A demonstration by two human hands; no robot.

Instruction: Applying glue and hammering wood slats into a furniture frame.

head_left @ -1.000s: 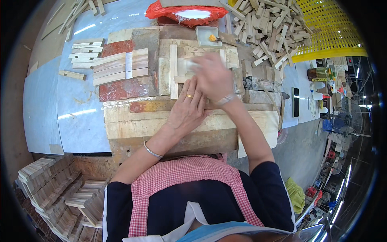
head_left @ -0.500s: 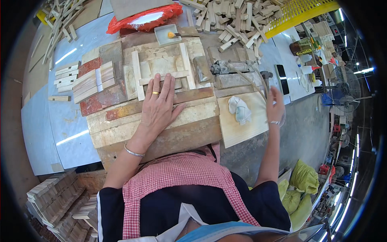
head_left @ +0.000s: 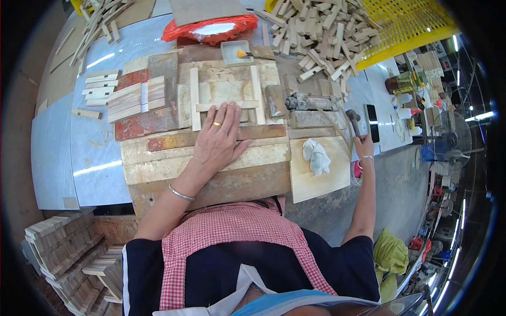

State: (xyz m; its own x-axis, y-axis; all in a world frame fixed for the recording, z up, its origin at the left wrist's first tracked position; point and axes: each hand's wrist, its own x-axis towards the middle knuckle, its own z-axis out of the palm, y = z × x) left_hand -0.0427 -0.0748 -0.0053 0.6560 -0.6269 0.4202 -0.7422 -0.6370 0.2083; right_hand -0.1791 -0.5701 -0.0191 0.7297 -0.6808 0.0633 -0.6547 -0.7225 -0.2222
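My left hand (head_left: 219,136) lies flat, fingers together and stretched out, its fingertips on the crosspiece of an H-shaped wooden frame (head_left: 225,105). Two upright strips form the frame's sides, set in a worn wooden jig (head_left: 205,147). Off to the right, my right hand (head_left: 363,147) has its fingers closed round the handle of a hammer (head_left: 353,117). The hammer's dark head points away from me, beside a phone (head_left: 371,122). Part of the handle is hidden in the hand.
Left of the jig are stacked wooden pieces (head_left: 126,102). Beyond it stand a small tray (head_left: 237,52) with a brush and a heap of wooden blocks (head_left: 327,31) by a yellow basket (head_left: 406,23). A metal clamp (head_left: 313,102) and a white cloth (head_left: 316,155) lie on the right.
My right hand has reached the hammer's handle and closed on it. The left hand remains flat on the frame. The whole view has shifted slightly.
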